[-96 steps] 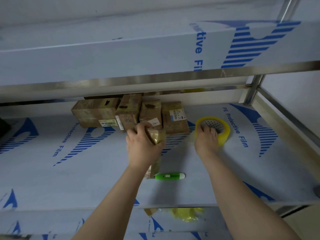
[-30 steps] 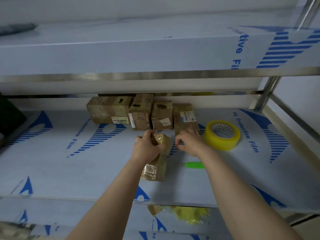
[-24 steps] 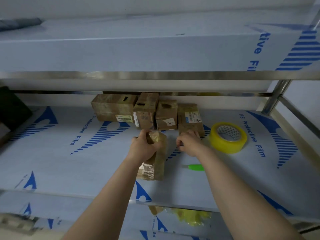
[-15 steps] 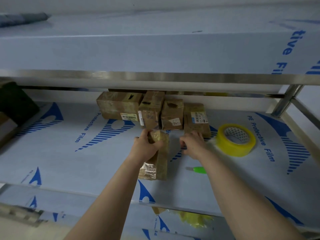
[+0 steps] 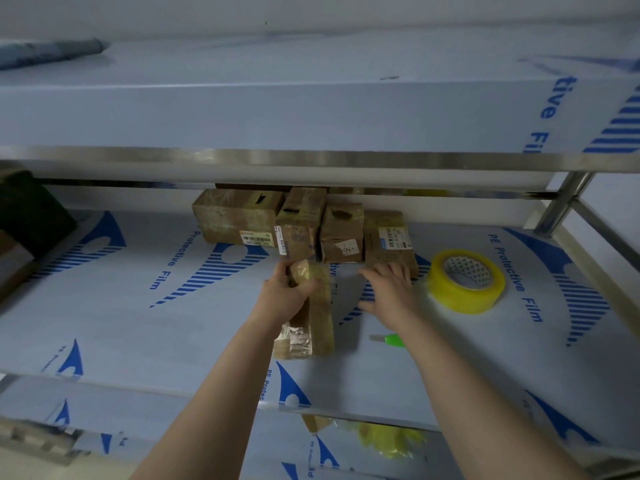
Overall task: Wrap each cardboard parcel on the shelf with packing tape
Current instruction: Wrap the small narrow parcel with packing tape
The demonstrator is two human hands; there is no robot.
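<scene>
Cardboard everywhere back there: a row of parcels (image 5: 301, 230) sits pushed against the rear of the shelf (image 5: 138, 323), and the upper shelf (image 5: 277, 109) overhangs it, so its steel edge cuts off their tops. Everything's skinned in that blue-printed protective film. A chunky yellow tape roll (image 5: 464, 282) lies flat off to the right, and a green cutter (image 5: 391, 340) is half hidden under my right forearm. My left hand (image 5: 287, 296) is clamped round the far end of a long, glossy taped parcel (image 5: 318, 327) lying on the shelf in front of the row. My right hand (image 5: 389, 292) is spread flat and holds nothing, fingertips right at the rightmost parcel (image 5: 388, 237); can't tell if they're touching.
</scene>
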